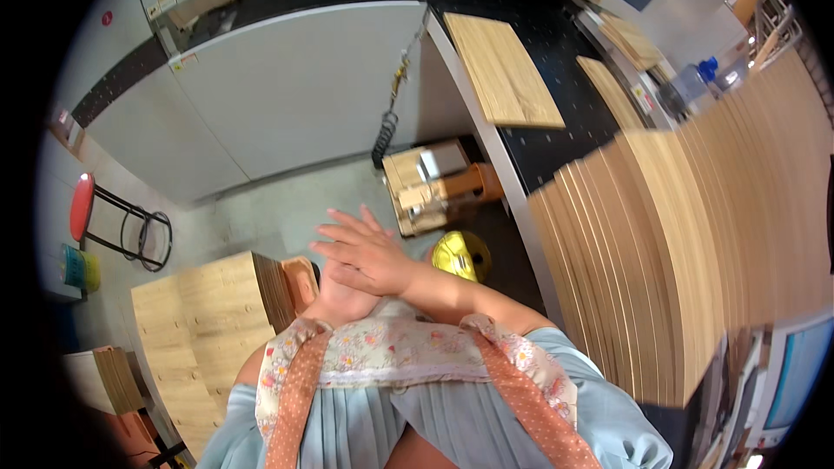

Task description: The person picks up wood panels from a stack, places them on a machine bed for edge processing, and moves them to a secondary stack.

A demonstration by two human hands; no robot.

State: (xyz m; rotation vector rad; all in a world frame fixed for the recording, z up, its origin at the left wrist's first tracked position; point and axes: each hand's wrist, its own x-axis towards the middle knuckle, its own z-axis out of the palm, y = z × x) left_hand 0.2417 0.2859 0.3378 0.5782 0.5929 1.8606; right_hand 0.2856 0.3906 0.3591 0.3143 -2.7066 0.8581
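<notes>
My two hands are together in front of my apron, with no thing seen in either. My right hand [369, 259] lies across my left hand, its fingers stretched out and apart. Beneath it only the wrist side of my left hand [341, 297] shows; its fingers are mostly covered. Just left of them stands a stack of wood-grain boards [208, 321] with an orange tray [301, 282] at its edge. A yellow shiny round object [454, 256] is on the floor past my right forearm.
Tall stacked boards [643, 252] stand close on my right. Single boards [504, 69] lie on the black worktop [556, 152]. A wooden box-like stand [434, 187] and a coiled black hose [385, 135] are ahead. A red stool [82, 207] stands far left.
</notes>
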